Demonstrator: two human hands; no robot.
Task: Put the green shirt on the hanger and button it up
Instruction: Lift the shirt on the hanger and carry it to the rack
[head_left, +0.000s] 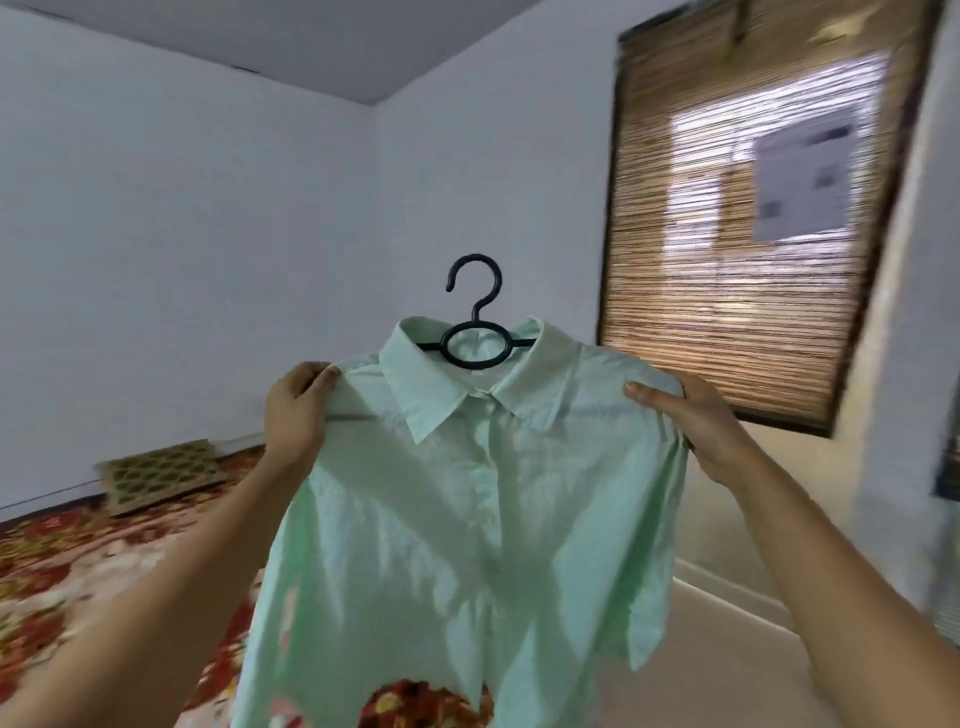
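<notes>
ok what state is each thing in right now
green shirt: on the hanger, held up in the air, front looks closed
hanger: inside the shirt's shoulders, hook hangs on nothing
left hand: grips one shirt shoulder
right hand: grips the other shoulder
blind: lowered over the window

A home bedroom: floral-covered bed (78, 561), patterned pillow (161, 467) against plain white walls (182, 208), bamboo blind (727, 291) over the window.

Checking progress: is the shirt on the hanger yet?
On: the hook of the hanger rises from the collar of the shirt; the left hand and right hand grip its shoulders.
</notes>
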